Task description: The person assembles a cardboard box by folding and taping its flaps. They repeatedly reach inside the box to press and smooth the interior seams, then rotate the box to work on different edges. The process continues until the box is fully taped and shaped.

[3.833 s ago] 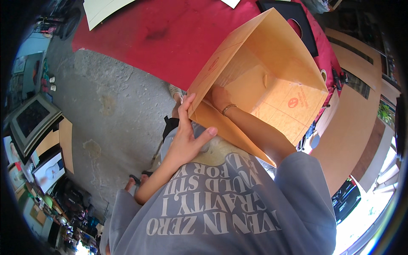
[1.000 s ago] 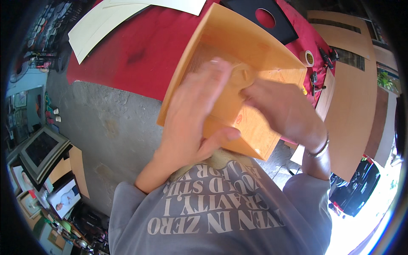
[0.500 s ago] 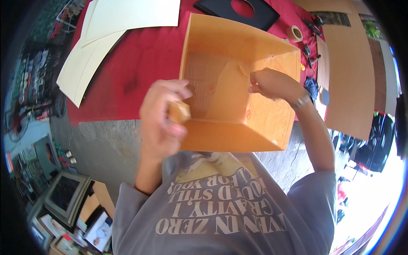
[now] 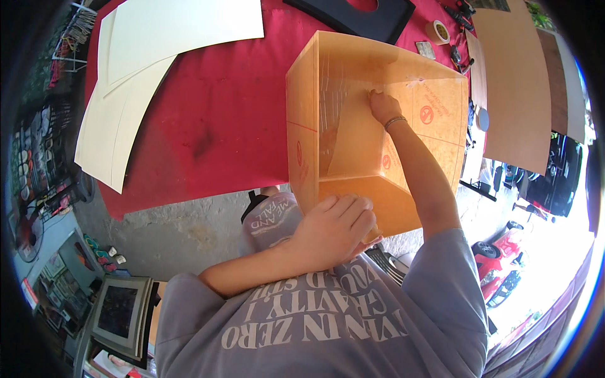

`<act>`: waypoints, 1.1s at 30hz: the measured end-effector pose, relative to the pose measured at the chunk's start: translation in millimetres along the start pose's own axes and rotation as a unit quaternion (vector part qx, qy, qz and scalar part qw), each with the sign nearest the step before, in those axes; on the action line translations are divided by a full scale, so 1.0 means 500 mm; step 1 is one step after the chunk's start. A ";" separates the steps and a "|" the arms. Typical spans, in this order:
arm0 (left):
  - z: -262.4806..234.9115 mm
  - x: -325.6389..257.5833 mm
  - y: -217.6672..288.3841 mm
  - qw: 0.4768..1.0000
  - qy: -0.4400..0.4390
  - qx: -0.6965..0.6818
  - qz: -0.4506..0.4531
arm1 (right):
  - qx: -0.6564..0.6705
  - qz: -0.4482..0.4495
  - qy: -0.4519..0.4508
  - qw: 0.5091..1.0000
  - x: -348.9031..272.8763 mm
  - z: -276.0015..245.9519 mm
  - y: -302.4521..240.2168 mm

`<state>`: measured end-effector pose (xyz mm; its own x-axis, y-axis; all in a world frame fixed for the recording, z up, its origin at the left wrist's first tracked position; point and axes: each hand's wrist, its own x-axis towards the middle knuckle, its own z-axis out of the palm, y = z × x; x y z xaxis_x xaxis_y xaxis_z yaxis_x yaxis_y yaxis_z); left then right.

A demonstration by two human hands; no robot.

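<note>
An orange-brown board box, its open side facing me, stands at the table's near edge. Down inside it, my right hand is closed, with its knuckles near the far inner wall; whatever its fingers hold is hidden. Glossy, creased clear film shows on the box's inner left part. In front of the box's lower edge, my left hand is curled round a small amber-brown object. Only a bit of that object shows between the fingers, so its kind is unclear.
A red-covered table carries cream sheets at the left and a black panel with a round hole at the back. A tape roll and tools lie at the back right. Large brown boards stand right.
The box has turned and shifted right. My left hand has moved right and down, from the box's left edge to its lower front. My right hand has gone deeper inside.
</note>
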<state>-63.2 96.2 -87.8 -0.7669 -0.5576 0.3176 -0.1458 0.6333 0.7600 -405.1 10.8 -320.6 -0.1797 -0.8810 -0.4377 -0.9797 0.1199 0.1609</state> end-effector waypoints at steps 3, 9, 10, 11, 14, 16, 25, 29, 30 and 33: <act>0.004 -0.001 -0.006 1.000 0.005 0.009 0.009 | -0.016 -0.022 0.010 1.000 -0.010 -0.011 -0.003; 0.006 0.000 -0.015 1.000 -0.027 -0.009 0.011 | 0.020 -0.089 -0.012 0.996 -0.041 -0.045 0.014; 0.005 0.001 -0.015 1.000 -0.019 -0.008 0.013 | 0.013 -0.100 -0.025 0.995 -0.047 -0.051 0.011; 0.003 0.003 -0.015 1.000 -0.013 -0.008 0.013 | 0.021 -0.098 -0.029 0.995 -0.057 -0.056 0.007; 0.000 0.005 -0.013 1.000 -0.009 -0.010 0.011 | 0.040 -0.107 -0.033 0.993 -0.089 -0.071 -0.008; 0.000 0.005 -0.013 1.000 -0.011 -0.013 0.011 | 0.034 -0.112 -0.048 0.992 -0.113 -0.081 -0.016; 0.000 0.007 -0.010 1.000 0.007 -0.008 0.018 | 0.064 -0.154 -0.087 0.982 -0.229 -0.140 -0.054; -0.001 0.007 -0.007 1.000 0.014 -0.004 0.023 | 0.107 -0.126 -0.103 0.981 -0.283 -0.166 -0.070; 0.000 0.006 -0.006 1.000 0.016 -0.002 0.025 | 0.114 -0.125 -0.098 0.981 -0.295 -0.172 -0.073; 0.003 0.003 -0.004 1.000 0.018 -0.003 0.025 | 0.121 -0.109 -0.108 0.981 -0.326 -0.187 -0.080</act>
<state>-65.0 95.3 -89.7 -0.7499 -0.5447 0.3756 -0.1040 0.6577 0.7461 -328.5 106.5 -172.8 0.0477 -0.7832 -0.6199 -0.9848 0.0670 -0.1605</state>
